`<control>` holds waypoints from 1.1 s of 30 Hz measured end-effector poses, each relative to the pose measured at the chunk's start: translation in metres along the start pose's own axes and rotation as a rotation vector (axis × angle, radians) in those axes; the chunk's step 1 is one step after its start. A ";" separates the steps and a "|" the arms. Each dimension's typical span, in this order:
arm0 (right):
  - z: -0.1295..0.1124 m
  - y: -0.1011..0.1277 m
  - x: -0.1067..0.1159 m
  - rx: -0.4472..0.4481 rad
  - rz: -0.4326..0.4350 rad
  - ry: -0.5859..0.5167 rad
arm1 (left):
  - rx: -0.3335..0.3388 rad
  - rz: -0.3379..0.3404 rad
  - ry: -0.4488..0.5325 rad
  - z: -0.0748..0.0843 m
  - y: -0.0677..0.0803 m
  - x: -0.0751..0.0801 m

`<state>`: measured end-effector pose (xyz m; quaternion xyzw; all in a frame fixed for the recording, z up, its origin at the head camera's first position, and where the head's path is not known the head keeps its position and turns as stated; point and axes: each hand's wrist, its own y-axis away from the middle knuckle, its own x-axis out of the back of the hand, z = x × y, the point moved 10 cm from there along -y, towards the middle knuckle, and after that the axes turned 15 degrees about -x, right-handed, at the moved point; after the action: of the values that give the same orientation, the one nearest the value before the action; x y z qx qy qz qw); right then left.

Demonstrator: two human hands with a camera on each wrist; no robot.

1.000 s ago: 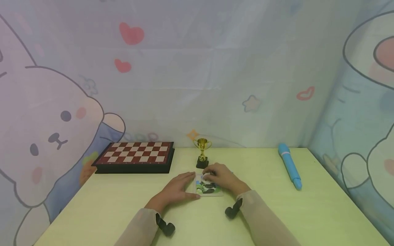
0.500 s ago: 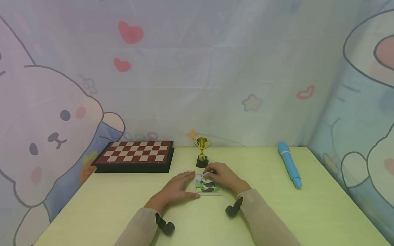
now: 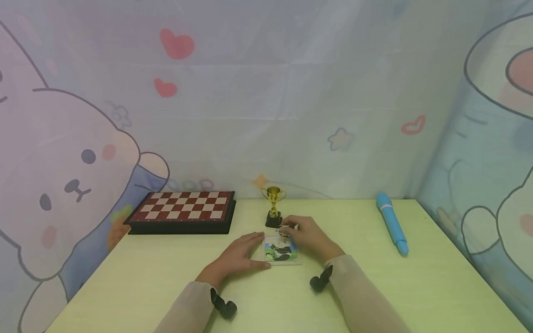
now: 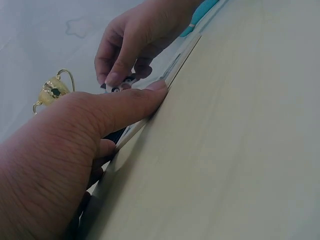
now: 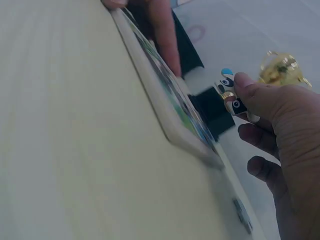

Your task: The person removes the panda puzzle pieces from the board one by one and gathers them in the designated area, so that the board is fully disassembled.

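A pale green table carries a chessboard at its far left and a blue pen at right. Mid-table lies a flat puzzle tray; the left hand rests flat against its left edge, thumb pressing. Just beyond, near a gold trophy, the right hand pinches a small panda-print piece.

**Colours and patterns on the pale green worktop**

The worktop is pale yellow-green. The puzzle tray shows green, black and white print. The puzzle piece carries a black-and-white panda face with a blue spot. The chessboard has red-brown and cream checks on a black base. The trophy is gold on black. The pen is sky blue. The backdrop bears pastel rabbits, red hearts and stars.
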<state>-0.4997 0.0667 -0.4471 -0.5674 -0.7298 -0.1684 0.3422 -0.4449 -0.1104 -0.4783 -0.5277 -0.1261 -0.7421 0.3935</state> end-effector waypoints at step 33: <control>0.097 0.029 0.075 -0.083 0.060 0.076 | -0.023 0.008 -0.002 0.003 0.001 0.000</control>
<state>-0.5118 0.1906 -0.4681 -0.5961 -0.6912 -0.2095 0.3507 -0.4421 -0.1096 -0.4776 -0.5334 -0.1158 -0.7415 0.3901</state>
